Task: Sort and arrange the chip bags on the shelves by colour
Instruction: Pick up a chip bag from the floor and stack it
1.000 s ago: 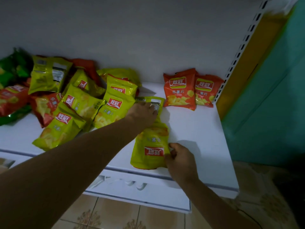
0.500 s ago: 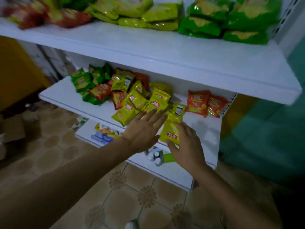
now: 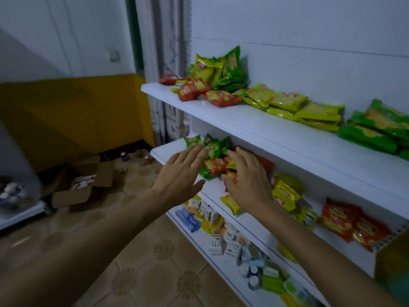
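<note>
1. Room: a mustard-yellow wall [image 3: 66, 111] is seen far left of both hands, w/ white wall above it. A patterned tile floor [image 3: 155, 262] lies below them. Light is dim.
2. White shelving unit: the top shelf [image 3: 232, 116] runs above the hands, the middle shelf [image 3: 158, 155] is level w/ them, and the bottom shelf [image 3: 221, 262] is beneath.
3. An open cardboard box [image 3: 75, 187] is left on the floor, well left of the left hand.
4. Top shelf: yellow chip bags [image 3: 298, 105] are laid in a row and green chip bags [image 3: 380, 127] are stacked, up & right of the right hand. They are judged to be grouped by colour already. A mixed heap [image 3: 212, 85] sits above the hands, apparently unsorted.
5. Middle shelf: a mixed green/red pile [image 3: 215, 161] is framed between the hands and is prob. the next lot to be split. Yellow bags [image 3: 285, 193] lie just right of the right hand, and red bags [image 3: 345, 218] lie well right.
6. Left hand [image 3: 181, 173]: fingers are spread flat and nothing is held. Right hand [image 3: 247, 180]: fingers are loosely extended over the pile and nothing is gripped. Contact w/ the bags can't be told.
7. Small packets & bottles [image 3: 221, 238] are stored below the hands.
</note>
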